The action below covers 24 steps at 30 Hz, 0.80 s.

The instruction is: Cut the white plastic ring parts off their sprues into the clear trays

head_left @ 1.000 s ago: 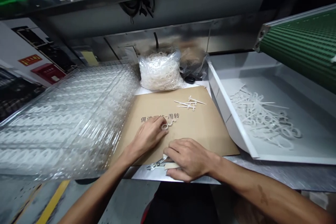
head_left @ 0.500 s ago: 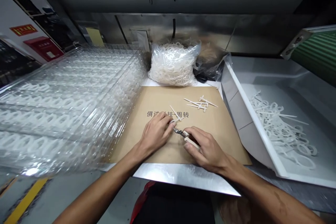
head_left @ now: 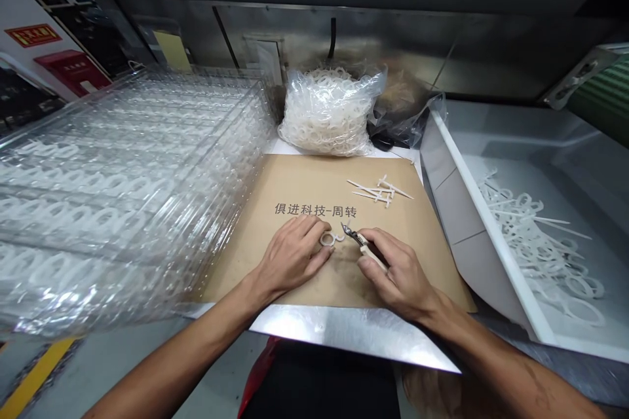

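My left hand (head_left: 291, 255) rests on a brown cardboard sheet (head_left: 304, 190), its fingertips pressed on a small white plastic ring part (head_left: 328, 239). My right hand (head_left: 396, 272) grips a small pair of cutting pliers (head_left: 361, 242) with pale handles. The plier tips point left and sit just right of the ring part. A little pile of white plastic sticks (head_left: 379, 190) lies further back on the cardboard.
A tall stack of clear plastic trays (head_left: 118, 190) fills the left. A clear bag of white rings (head_left: 330, 111) stands behind the cardboard. A white bin (head_left: 466, 209) holding loose white parts (head_left: 540, 242) sits at the right, with a green conveyor (head_left: 604, 88) above it.
My right hand lifted the pliers from the table's front edge and brought them up to the ring part under my left fingers. The stick on the part half a second ago is gone from it.
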Tool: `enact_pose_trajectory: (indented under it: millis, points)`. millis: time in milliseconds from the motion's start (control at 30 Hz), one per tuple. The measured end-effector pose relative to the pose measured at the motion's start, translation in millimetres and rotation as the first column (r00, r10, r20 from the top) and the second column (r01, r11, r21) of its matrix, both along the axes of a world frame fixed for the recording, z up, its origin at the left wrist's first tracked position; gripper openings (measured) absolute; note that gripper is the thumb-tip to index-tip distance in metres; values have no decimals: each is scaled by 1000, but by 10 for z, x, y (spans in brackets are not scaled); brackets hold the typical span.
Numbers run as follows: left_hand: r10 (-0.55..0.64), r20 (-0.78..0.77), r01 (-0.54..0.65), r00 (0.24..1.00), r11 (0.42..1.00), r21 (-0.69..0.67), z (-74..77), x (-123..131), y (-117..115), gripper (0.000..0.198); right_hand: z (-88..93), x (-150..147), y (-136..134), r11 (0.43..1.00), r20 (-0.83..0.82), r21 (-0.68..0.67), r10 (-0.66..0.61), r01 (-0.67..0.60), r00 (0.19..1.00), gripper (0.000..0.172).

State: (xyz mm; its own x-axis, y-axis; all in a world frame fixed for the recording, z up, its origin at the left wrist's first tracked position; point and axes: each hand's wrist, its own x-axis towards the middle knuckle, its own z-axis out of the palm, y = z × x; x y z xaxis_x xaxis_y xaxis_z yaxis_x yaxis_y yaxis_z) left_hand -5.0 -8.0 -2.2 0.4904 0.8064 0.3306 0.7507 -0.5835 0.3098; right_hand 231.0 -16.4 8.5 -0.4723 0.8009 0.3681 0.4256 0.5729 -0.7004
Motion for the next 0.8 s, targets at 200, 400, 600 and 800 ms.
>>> enact_pose_trajectory:
  millis: [200, 400, 600, 800]
  points:
    - [22, 141, -10, 990, 996, -85, -21, -48, 48, 18, 52, 2, -18, 995, -13, -95, -10, 9, 1000, 23]
    - [68, 361, -93, 930, 994, 51, 44, -63, 34, 20, 204, -26, -33, 933, -15, -358, 38, -41, 999, 24]
    - [12, 454, -116, 891, 973, 201, 156, -24, -17, 22, 298, -21, -61, 891, 29, -451, 75, -54, 997, 24]
    - [-7, 461, -122, 888, 960, 251, 169, -7, -39, 25, 301, -27, -50, 883, 61, -465, 95, -56, 994, 26]
